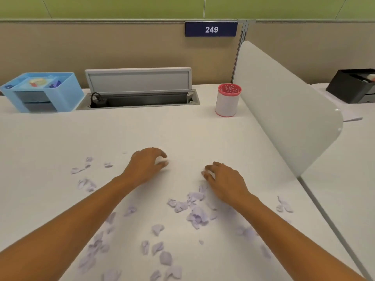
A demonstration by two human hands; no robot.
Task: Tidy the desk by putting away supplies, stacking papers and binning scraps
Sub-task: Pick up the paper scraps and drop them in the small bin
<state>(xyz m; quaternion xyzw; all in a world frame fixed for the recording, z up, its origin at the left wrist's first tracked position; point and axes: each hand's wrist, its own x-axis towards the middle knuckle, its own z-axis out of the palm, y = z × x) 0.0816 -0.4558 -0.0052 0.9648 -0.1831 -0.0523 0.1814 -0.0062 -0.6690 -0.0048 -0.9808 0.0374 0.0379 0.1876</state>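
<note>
1. My left hand [148, 165] and right hand [225, 181] hover mid-desk, fingers loosely curled and holding nothing.
2. Lilac paper scraps [195, 216] litter the desk [182, 134] from beside my right wrist to the near edge, with a few toward the left edge.
3. They look featherlight and flimsy. I judge that raking them into a heap and scooping from both sides beats pinching.
4. A red-rimmed pot [228, 100] stands toward the far right corner.

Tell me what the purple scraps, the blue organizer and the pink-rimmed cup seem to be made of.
Scraps: thin paper, matte lilac; torn edges and curled, crumpled shapes. Organizer: likely moulded plastic, smooth light blue with soft sheen and rounded corners. Cup: pink perforated rim suggests plastic; the white matte body could be a paper wrap or plastic, unclear.
</note>
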